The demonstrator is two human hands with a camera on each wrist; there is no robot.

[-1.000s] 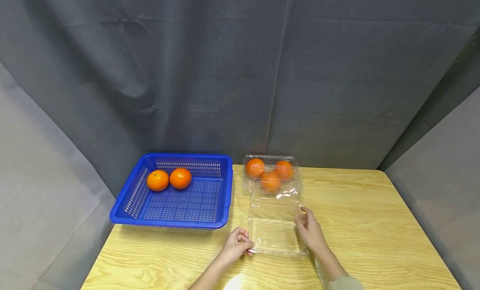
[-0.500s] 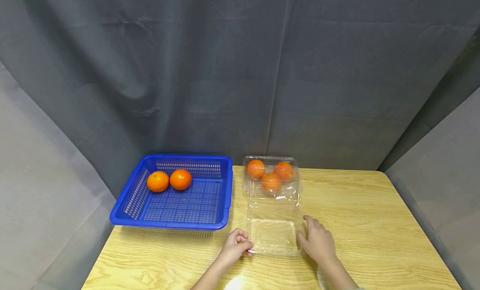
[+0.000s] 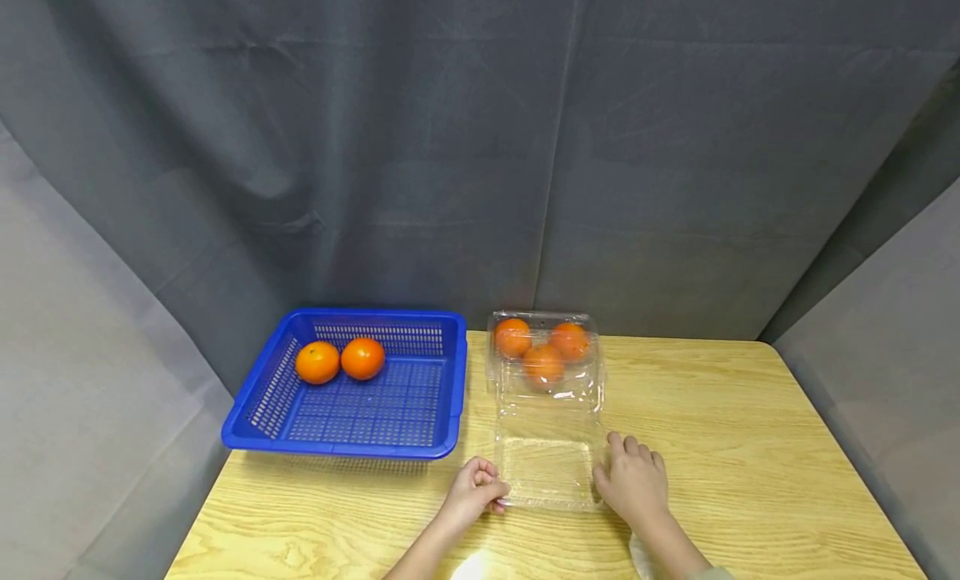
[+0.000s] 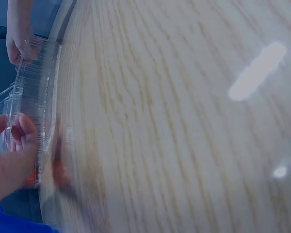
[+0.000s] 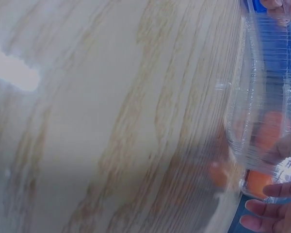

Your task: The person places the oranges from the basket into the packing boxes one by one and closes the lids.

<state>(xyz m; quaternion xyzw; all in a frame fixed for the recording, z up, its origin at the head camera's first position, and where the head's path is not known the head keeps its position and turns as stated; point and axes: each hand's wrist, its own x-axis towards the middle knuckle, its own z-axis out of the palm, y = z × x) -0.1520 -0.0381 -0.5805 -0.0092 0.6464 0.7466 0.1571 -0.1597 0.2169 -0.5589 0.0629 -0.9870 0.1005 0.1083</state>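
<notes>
A clear plastic clamshell box (image 3: 551,472) lies unfolded on the table, one half toward the person. Three oranges (image 3: 543,366) sit at its far end, seen through the plastic. My left hand (image 3: 467,495) pinches the near left corner between thumb and fingers; in the left wrist view that hand (image 4: 12,167) is at the box's edge. Beside the near right side is my right hand (image 3: 637,480), its thumb at the edge and its fingers extended outside the box. The right wrist view shows the thumb through the plastic, with the other fingers (image 5: 266,208) spread apart.
A blue plastic basket (image 3: 337,448) stands left of the box, with two oranges (image 3: 363,359) in its back left part. The wooden table (image 3: 750,447) ends at a dark grey curtain (image 3: 420,147) behind, and lighter cloth panels (image 3: 900,355) flank it.
My right hand has drawn back and to the right from the box's side, its fingers now outside the edge. The left hand keeps its pinch, and the oranges stay in place.
</notes>
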